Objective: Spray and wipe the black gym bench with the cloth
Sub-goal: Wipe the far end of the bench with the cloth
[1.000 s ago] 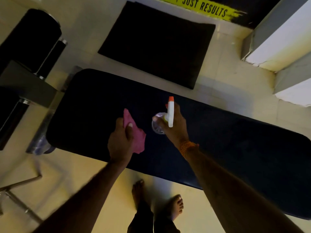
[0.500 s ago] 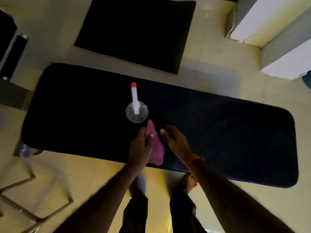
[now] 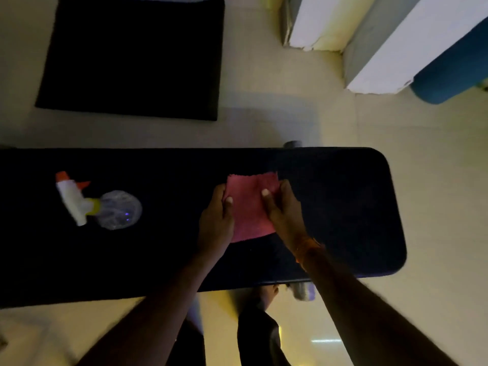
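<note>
While the black desk [image 3: 343, 207] spans the view with the spray bottle [image 3: 97, 204] lying on its side toward the left end, nobody holding it, the step in hand reads as wipe setup, spraying likely done. The pink cloth [image 3: 250, 207] is spread out near the desk's right end. The left hand [image 3: 215, 225] pinches its left edge, the right hand [image 3: 285, 212] grips its right edge, thumbs on top. Next move, my guess: press it flat, stroke along the pad, steer clear of the bottle.
</note>
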{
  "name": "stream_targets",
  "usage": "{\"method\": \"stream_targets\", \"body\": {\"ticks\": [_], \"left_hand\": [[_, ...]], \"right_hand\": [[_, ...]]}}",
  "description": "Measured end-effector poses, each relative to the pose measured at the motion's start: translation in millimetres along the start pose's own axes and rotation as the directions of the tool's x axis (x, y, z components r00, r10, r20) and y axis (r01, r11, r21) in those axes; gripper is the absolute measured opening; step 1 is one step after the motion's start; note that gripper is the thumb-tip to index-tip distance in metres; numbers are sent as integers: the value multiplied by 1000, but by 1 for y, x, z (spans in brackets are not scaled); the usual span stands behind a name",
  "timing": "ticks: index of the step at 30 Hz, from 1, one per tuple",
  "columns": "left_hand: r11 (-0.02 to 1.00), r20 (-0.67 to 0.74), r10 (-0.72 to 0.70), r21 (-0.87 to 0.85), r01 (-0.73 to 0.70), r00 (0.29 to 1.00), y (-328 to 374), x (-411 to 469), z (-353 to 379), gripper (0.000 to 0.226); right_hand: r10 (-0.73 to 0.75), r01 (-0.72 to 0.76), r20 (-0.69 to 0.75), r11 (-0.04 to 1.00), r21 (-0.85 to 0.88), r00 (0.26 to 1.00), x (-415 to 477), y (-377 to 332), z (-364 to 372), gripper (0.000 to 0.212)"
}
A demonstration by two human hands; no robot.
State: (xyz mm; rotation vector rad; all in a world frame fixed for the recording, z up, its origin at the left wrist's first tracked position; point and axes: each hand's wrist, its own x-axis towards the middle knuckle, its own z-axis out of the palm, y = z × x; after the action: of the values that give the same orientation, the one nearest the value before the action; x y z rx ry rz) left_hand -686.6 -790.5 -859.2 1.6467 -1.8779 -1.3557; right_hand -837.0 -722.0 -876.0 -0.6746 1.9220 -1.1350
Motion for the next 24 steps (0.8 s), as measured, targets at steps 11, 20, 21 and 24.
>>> {"method": "stream_targets", "body": {"ticks": [11,20,21,24], "left_hand": [[954,445,87,221,-203,891,84,39,142,63],[719,616,316,341,-605,722,106,99,238,115],[643,658,285,408,-648,697,100,110,244,129],[475,746,151,521,-710,648,79,127,260,158]], "right_hand": [[-52,5,-210,976,-216,976,38,61,-143,26],[58,-338,-473,776,-533,879,100,116,-237,75],[13,-313,-450,737,-599,893,102,122,-235,81],[-113,-126,-249,626,-769,962,113,140,-216,87]]}}
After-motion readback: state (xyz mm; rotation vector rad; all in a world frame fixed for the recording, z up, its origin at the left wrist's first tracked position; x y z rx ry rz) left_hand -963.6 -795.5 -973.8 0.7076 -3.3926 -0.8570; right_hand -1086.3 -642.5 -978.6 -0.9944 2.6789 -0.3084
